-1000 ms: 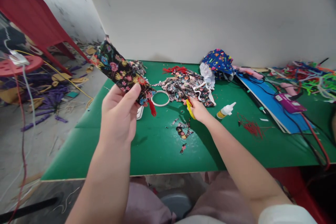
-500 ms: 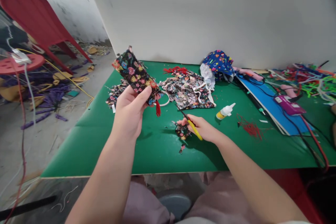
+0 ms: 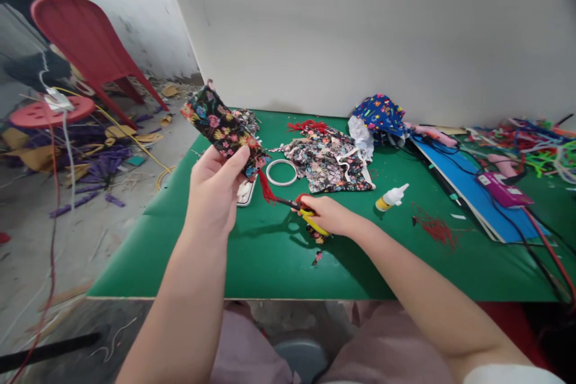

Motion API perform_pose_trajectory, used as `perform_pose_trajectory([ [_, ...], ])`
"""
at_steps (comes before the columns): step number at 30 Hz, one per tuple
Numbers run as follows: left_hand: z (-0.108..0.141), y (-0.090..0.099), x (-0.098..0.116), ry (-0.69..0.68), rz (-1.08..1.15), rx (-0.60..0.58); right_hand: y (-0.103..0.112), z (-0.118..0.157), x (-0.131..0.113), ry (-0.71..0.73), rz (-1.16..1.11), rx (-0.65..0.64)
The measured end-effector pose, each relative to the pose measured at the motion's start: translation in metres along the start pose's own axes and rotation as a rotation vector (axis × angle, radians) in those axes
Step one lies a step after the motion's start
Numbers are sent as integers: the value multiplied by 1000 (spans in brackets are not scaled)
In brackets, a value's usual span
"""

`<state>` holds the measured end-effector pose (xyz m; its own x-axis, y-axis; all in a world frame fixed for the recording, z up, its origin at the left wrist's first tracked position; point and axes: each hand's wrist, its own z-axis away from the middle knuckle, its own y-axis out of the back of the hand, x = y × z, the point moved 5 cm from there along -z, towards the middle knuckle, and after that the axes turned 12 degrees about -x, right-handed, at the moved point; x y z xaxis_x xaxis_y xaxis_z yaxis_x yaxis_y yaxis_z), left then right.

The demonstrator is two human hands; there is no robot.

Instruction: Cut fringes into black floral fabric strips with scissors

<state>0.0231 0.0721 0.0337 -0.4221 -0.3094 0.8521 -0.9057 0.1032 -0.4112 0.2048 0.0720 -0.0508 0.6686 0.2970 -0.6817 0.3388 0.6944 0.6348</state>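
My left hand [image 3: 216,186] pinches a black floral fabric piece [image 3: 220,126] above the green table, tilted up to the left. From its lower end hangs a red tassel [image 3: 266,187]. Scissors with yellow and red handles [image 3: 310,216] are in my right hand [image 3: 330,216], their tip at the tassel's lower end. Under the scissors lies a small floral bundle [image 3: 317,236], partly hidden, with a floral scrap [image 3: 317,258] nearer the front edge. A white ring [image 3: 282,173] rests flat between my hands and a pile of floral fabric [image 3: 319,162].
To the right stand a white-and-yellow bottle [image 3: 391,198], red threads [image 3: 436,229], a blue folder [image 3: 468,186] and a purple device [image 3: 504,189] with cables. A blue patterned cloth [image 3: 378,117] sits at the back. A red chair [image 3: 85,36] is at the left.
The scissors in my right hand have moved left to the tassel. The view has shifted a little, and the white ring and a white-edged object beside my left hand show more fully.
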Motion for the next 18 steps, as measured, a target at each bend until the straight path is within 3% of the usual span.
perform_pose_trajectory([
  [5, 1, -9, 6, -26, -13, -18, -1, 5, -9, 46, -42, -3],
  [9, 2, -12, 3, 29, -23, -56, 1, 6, -24, 95, -86, 43],
  [13, 7, -15, 8, 47, 3, -40, 13, 37, -15, 60, -179, 242],
  [18, 21, -40, 8, 94, 72, -79, 15, 80, 5, 33, -331, 419],
])
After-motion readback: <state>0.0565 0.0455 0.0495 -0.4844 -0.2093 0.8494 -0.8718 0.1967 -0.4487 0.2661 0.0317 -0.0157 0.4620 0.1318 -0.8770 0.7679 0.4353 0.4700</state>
